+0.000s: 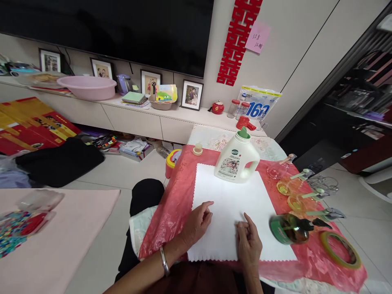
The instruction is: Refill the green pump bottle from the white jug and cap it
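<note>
My left hand (198, 220) hovers over or rests on the left part of a white scallop-edged sheet (226, 204), index finger stretched out, the others loosely bent, nothing in it. My right hand (249, 241) is over the sheet's lower right, index finger pointing away and other fingers curled, also with nothing visible in it. Beyond both hands a large white detergent jug (235, 159) with a green spout stands uncapped on the sheet. Its translucent cap (198, 149) probably is the small cup at the left corner. Right of my right hand lies a dark pump bottle (289, 228) with a green label.
Several clear pump bottles (295, 202) lie along the right side of the red plastic cover (171, 212). A roll of tape (339, 250) lies at the near right. Left is a pink table (76, 228) with colourful small pieces. Behind stands a low cabinet (131, 114).
</note>
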Action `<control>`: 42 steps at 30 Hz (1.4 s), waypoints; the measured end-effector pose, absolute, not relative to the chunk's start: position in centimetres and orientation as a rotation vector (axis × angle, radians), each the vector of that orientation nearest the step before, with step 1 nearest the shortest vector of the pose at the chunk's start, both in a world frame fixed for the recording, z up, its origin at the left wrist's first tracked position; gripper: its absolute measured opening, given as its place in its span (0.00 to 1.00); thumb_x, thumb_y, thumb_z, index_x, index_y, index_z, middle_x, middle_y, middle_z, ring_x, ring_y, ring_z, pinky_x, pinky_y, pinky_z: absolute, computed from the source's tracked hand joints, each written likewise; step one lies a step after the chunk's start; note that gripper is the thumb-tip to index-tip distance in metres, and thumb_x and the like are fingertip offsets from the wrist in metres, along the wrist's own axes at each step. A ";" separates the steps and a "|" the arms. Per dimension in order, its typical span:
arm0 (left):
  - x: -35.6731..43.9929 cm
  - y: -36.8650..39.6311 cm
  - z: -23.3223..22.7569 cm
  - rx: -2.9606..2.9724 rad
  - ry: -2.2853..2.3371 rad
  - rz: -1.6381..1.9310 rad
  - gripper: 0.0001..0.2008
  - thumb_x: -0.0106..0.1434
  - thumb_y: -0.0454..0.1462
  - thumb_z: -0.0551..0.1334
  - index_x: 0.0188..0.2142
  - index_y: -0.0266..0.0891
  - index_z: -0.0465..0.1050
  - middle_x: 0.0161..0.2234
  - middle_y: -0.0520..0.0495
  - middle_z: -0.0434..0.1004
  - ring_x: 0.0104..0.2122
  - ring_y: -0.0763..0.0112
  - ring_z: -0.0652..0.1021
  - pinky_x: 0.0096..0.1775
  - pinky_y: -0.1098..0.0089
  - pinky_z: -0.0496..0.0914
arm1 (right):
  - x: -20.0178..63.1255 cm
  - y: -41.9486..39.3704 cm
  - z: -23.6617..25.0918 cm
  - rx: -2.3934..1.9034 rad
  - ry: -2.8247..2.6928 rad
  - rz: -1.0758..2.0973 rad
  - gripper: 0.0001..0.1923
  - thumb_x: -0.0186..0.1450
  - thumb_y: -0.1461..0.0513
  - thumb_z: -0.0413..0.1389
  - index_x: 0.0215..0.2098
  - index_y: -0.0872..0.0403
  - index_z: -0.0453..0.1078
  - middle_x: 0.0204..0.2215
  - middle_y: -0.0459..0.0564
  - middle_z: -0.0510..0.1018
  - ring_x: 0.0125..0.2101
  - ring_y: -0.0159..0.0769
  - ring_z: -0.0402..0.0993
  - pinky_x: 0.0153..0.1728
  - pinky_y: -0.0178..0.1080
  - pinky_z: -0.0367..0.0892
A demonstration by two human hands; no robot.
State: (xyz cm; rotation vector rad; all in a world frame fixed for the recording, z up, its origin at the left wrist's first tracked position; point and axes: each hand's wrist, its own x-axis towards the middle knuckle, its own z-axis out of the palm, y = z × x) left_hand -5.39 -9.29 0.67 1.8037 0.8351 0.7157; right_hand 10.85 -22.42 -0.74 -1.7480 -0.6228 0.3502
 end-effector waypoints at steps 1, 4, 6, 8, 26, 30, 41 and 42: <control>-5.4 -9.2 0.7 1.781 0.835 0.716 0.20 0.68 0.39 0.55 0.57 0.37 0.72 0.28 0.53 0.71 0.29 0.68 0.72 0.37 0.68 0.67 | 10.9 -22.4 -0.7 -1.743 -0.617 0.360 0.44 0.63 0.37 0.59 0.61 0.63 0.67 0.28 0.45 0.71 0.23 0.28 0.62 0.27 0.31 0.64; -5.6 -8.9 0.9 1.684 0.836 0.712 0.20 0.67 0.40 0.56 0.55 0.38 0.72 0.27 0.54 0.69 0.28 0.70 0.71 0.35 0.68 0.66 | 10.9 -22.4 -0.6 -1.721 -0.607 0.392 0.44 0.64 0.37 0.59 0.61 0.64 0.66 0.26 0.45 0.70 0.23 0.29 0.62 0.27 0.32 0.64; -5.7 -8.7 1.2 1.614 0.831 0.709 0.19 0.66 0.40 0.57 0.55 0.38 0.72 0.27 0.55 0.68 0.28 0.70 0.70 0.35 0.69 0.65 | 10.9 -22.3 -0.5 -1.705 -0.609 0.408 0.44 0.64 0.37 0.59 0.60 0.64 0.66 0.25 0.44 0.69 0.23 0.29 0.63 0.27 0.32 0.64; -5.9 -8.5 1.4 1.545 0.829 0.701 0.19 0.66 0.41 0.57 0.54 0.38 0.72 0.27 0.55 0.67 0.28 0.70 0.69 0.36 0.68 0.66 | 11.0 -22.3 -0.4 -1.688 -0.604 0.421 0.43 0.63 0.37 0.59 0.59 0.63 0.66 0.25 0.45 0.69 0.23 0.29 0.63 0.25 0.31 0.64; -5.2 -6.0 3.5 1.062 0.914 0.528 0.30 0.52 0.47 0.68 0.51 0.33 0.71 0.23 0.58 0.69 0.23 0.75 0.67 0.28 0.70 0.60 | 13.1 -21.9 0.8 -1.395 -0.321 0.764 0.40 0.52 0.43 0.71 0.52 0.60 0.72 0.26 0.45 0.70 0.21 0.26 0.61 0.24 0.32 0.59; -5.5 -5.7 4.6 0.909 0.953 0.544 0.34 0.47 0.48 0.72 0.50 0.32 0.72 0.23 0.57 0.70 0.22 0.76 0.68 0.27 0.70 0.59 | 13.6 -22.5 1.8 -1.330 -0.196 0.783 0.39 0.49 0.45 0.73 0.51 0.59 0.73 0.25 0.44 0.67 0.22 0.26 0.59 0.25 0.31 0.57; -5.5 -9.1 5.3 0.862 0.849 0.448 0.50 0.46 0.48 0.75 0.64 0.27 0.63 0.17 0.66 0.57 0.17 0.82 0.53 0.23 0.70 0.47 | 8.4 -21.0 3.1 -1.181 -0.096 1.105 0.39 0.48 0.46 0.75 0.51 0.59 0.75 0.22 0.40 0.59 0.21 0.23 0.53 0.23 0.29 0.52; -5.4 -9.3 5.4 0.885 0.838 0.427 0.50 0.48 0.46 0.74 0.66 0.28 0.61 0.17 0.67 0.56 0.17 0.82 0.53 0.23 0.70 0.47 | 7.8 -20.7 3.1 -1.161 -0.089 1.141 0.40 0.47 0.46 0.75 0.51 0.59 0.75 0.22 0.39 0.58 0.21 0.23 0.52 0.22 0.29 0.50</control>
